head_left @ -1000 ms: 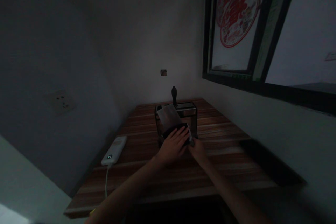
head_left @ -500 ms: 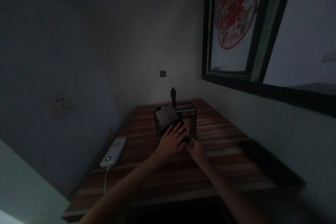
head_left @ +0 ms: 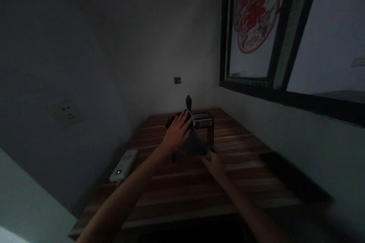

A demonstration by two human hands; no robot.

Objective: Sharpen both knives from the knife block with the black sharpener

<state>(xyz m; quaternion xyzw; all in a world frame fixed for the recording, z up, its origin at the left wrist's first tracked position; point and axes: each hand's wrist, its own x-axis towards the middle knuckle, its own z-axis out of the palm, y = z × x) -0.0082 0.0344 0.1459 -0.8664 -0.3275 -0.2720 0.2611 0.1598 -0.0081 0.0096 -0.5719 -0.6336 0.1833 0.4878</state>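
Observation:
My right hand grips the handle of a kitchen cleaver, whose broad grey blade points away and to the left. Over the far part of the blade lies a dark cloth with a pale edge. Pressing that cloth on the blade, my left hand has its fingers long and slightly apart; its thumb is mostly hidden. Directly behind stands a dark-framed knife rack with a metal top band. From its top rises a black handle.
A white power bank with a cable lies at the left of the wood-grain table. At the right edge rests a dark flat object, blurred. Walls close in left and behind; a dark-framed window is on the right.
My left hand and the cloth have slid up and left along the blade, away from the handle. The blade near the handle now shows; the right hand stays nearly in place.

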